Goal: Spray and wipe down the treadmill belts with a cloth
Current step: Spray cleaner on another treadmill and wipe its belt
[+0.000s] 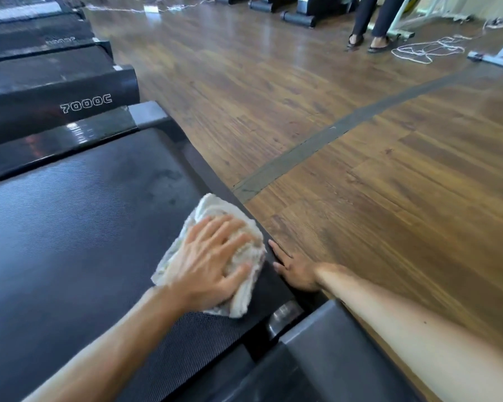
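A black textured treadmill belt (79, 227) fills the lower left. Near its rear end lies a crumpled white cloth (215, 207), and my left hand (212, 256) presses flat on it with spread fingers. My right hand (296, 271) rests with straight fingers on the floor beside the treadmill's rear edge, just right of the cloth. No spray bottle is in view.
More treadmills (55, 91) stand in a row at the upper left, one marked 7000C. Brown wooden floor (360, 169) spreads to the right. A person's legs (369, 21) stand at the far top right, near white cords (427, 50) and other gym machines.
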Available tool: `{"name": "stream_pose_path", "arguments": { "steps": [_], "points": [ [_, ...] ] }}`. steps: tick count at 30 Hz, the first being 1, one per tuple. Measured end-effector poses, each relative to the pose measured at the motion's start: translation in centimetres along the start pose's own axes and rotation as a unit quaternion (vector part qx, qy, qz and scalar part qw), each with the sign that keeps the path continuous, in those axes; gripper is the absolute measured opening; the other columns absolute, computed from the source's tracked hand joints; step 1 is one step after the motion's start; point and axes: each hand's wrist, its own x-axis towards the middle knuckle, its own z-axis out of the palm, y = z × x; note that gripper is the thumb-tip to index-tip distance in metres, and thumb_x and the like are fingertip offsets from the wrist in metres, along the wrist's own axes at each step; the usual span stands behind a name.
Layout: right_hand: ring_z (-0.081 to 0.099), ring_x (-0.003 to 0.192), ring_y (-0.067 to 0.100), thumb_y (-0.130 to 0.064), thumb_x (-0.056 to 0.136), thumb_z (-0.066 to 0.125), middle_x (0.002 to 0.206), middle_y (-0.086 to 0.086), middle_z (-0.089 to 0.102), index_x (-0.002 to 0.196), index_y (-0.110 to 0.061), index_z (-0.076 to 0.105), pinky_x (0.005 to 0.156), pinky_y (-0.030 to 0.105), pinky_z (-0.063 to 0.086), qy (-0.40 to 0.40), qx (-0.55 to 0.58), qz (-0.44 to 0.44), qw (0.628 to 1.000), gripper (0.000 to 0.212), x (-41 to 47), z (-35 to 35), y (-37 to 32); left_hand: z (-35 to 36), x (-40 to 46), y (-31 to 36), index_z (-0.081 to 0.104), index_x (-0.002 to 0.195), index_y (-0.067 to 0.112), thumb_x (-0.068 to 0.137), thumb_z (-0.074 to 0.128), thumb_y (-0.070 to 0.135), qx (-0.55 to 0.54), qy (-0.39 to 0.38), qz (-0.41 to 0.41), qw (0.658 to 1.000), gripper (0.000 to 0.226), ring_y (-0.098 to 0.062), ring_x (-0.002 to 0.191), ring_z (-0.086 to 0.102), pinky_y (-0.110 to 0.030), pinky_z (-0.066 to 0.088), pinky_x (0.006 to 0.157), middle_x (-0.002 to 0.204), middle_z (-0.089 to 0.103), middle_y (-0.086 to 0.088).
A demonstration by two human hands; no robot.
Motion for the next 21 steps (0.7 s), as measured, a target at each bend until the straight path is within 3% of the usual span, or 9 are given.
{"name": "stream_pose_path", "arguments": {
  "steps": [3, 6, 8, 11, 15, 17, 19, 21],
  "points": [
    [0.020, 0.156, 0.031, -0.090, 0.079, 0.011, 0.171, 0.008, 0.017, 0.146, -0.070, -0.013, 0.125, 0.054, 0.018, 0.023, 0.035, -0.035, 0.998, 0.074, 1.3, 1.0, 0.8, 0.2, -1.1, 2.4, 0.047, 0.141, 0.045, 0.095, 0.040, 0.059, -0.014, -0.042, 0.066, 0.997, 0.049, -0.010, 0.150, 0.024, -0.044, 0.014, 0.124, 0.154, 0.040, 0.015],
    [0.015, 0.157, 0.030, -0.101, 0.065, -0.005, 0.173, 0.008, 0.010, 0.150, -0.064, -0.016, 0.126, 0.051, 0.015, 0.021, 0.022, -0.032, 0.999, 0.093, 1.8, 1.0, 1.0, -0.4, 0.7, -0.5, 0.049, 0.139, 0.044, 0.097, 0.040, 0.059, 0.004, -0.040, 0.099, 0.994, 0.046, -0.006, 0.143, 0.032, -0.036, 0.018, 0.121, 0.144, 0.046, 0.019],
    [0.013, 0.158, 0.032, -0.086, 0.081, -0.001, 0.173, 0.011, 0.005, 0.154, -0.053, -0.021, 0.127, 0.049, 0.014, 0.011, 0.011, -0.017, 1.000, 0.083, 0.7, 0.5, 0.0, -0.6, 2.9, -3.3, 0.055, 0.135, 0.042, 0.097, 0.034, 0.063, 0.021, -0.022, 0.045, 0.999, 0.048, -0.009, 0.139, 0.039, -0.037, 0.022, 0.118, 0.140, 0.050, 0.019],
    [0.020, 0.155, 0.037, -0.062, 0.099, 0.016, 0.169, 0.021, 0.014, 0.156, -0.047, -0.021, 0.125, 0.049, 0.017, 0.019, -0.001, -0.004, 1.000, 0.070, 0.3, 0.0, -0.4, -0.3, 4.9, -5.2, 0.059, 0.131, 0.039, 0.093, 0.029, 0.066, 0.036, -0.003, -0.027, 0.999, 0.055, -0.011, 0.135, 0.043, -0.037, 0.022, 0.113, 0.136, 0.053, 0.017],
    [0.013, 0.157, 0.035, -0.063, 0.094, 0.020, 0.171, 0.017, 0.008, 0.154, -0.052, -0.022, 0.126, 0.050, 0.015, 0.006, -0.001, -0.012, 1.000, 0.074, 0.3, 0.1, 0.0, -0.3, 2.3, -0.4, 0.059, 0.127, 0.042, 0.093, 0.036, 0.064, 0.020, -0.010, 0.022, 1.000, 0.047, -0.011, 0.133, 0.043, -0.041, 0.024, 0.115, 0.135, 0.052, 0.019],
    [0.022, 0.154, 0.041, -0.064, 0.092, 0.023, 0.168, 0.021, 0.020, 0.159, -0.047, -0.014, 0.124, 0.052, 0.021, 0.013, 0.014, -0.005, 1.000, 0.078, -0.2, -0.1, -0.2, -0.2, 0.4, 2.8, 0.058, 0.126, 0.043, 0.091, 0.043, 0.062, 0.000, -0.021, 0.065, 0.998, 0.043, -0.009, 0.133, 0.042, -0.042, 0.022, 0.118, 0.136, 0.051, 0.018],
    [0.039, 0.143, 0.048, -0.046, 0.102, 0.034, 0.158, 0.027, 0.037, 0.164, -0.036, -0.001, 0.118, 0.054, 0.032, 0.027, 0.024, -0.008, 0.999, 0.073, -1.0, -0.1, -0.4, 0.0, -0.3, 4.0, 0.057, 0.128, 0.043, 0.088, 0.048, 0.062, -0.011, -0.027, 0.077, 0.997, 0.045, -0.008, 0.135, 0.040, -0.043, 0.021, 0.119, 0.138, 0.050, 0.017],
    [0.041, 0.141, 0.049, -0.025, 0.108, 0.039, 0.156, 0.030, 0.038, 0.165, -0.028, 0.002, 0.117, 0.052, 0.033, 0.033, 0.025, -0.030, 0.999, 0.068, -1.7, -0.1, -0.6, -0.1, -0.2, 3.4, 0.054, 0.130, 0.044, 0.089, 0.047, 0.064, -0.017, -0.034, 0.084, 0.996, 0.046, -0.007, 0.136, 0.039, -0.042, 0.023, 0.118, 0.138, 0.049, 0.019]
  ]
}}
